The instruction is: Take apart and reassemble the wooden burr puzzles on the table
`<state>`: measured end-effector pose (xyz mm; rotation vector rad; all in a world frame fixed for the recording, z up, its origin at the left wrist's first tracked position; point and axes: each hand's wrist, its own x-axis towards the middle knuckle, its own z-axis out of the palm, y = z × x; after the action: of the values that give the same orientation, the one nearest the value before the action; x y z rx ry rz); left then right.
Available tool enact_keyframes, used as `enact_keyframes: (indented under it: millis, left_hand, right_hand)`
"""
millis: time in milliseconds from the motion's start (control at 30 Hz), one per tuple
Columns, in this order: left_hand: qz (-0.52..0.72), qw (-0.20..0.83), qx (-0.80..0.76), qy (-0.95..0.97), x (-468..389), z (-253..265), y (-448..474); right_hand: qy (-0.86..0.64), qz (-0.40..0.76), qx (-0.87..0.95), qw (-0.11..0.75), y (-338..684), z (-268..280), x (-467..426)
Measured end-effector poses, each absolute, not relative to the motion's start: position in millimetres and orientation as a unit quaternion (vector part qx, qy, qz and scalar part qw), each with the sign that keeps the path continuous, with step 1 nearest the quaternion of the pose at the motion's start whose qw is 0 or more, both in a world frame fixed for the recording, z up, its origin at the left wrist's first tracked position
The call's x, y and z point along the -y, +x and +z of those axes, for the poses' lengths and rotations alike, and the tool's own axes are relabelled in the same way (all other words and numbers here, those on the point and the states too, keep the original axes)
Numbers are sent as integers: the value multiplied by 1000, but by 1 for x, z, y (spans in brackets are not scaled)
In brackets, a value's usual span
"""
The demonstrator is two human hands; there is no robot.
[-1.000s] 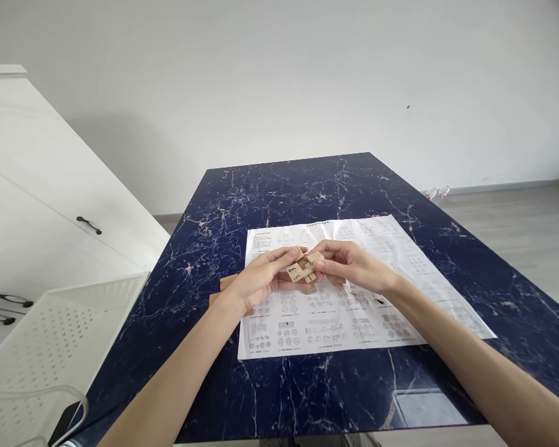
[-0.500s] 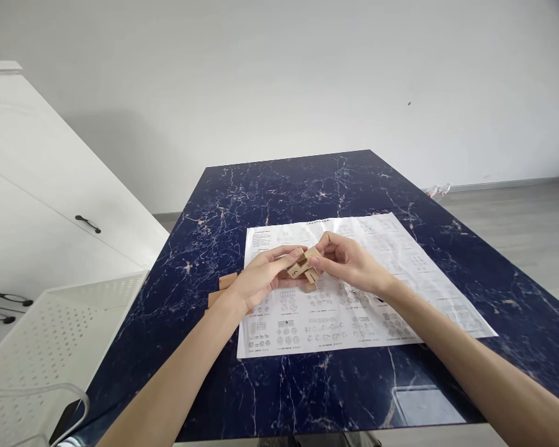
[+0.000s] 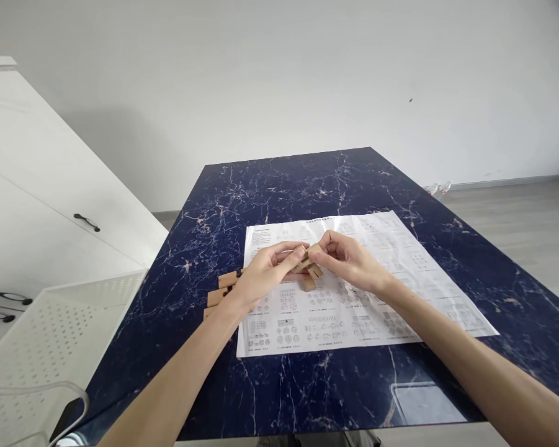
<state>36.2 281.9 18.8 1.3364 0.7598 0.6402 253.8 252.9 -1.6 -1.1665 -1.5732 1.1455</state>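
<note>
Gripping wooden cluster over sheet. Left hand at nine o'clock, right hand at three, both clamped on it. Bars on table toward eight o'clock, partly behind left forearm.

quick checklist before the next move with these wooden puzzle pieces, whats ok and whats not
1. Left hand gripping the held wooden puzzle pieces: ok.
2. Right hand pinching them too: ok.
3. Joint between those pieces visible all round: not ok, fingers cover part of it.
4. Held pieces fully seated together: cannot tell.
5. Printed sheet fully uncovered: not ok, hands block part of it.
6. Other wooden puzzle pieces fully in sight: not ok, partly hidden.
</note>
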Motion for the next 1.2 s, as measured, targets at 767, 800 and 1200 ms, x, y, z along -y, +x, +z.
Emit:
enact_keyframes:
  millis: [767,800,1200]
  left_hand:
    - [321,563,-330,686,-273,14,42]
    - [324,559,-331,687,-273,14,43]
    - [338,523,-336,707,-266,18,50]
  right_hand:
    - [-474,499,591,420,255,6,-252]
    - [-475,502,589,419,255,6,-253]
    - [-496,490,576,427,253,-1,-254]
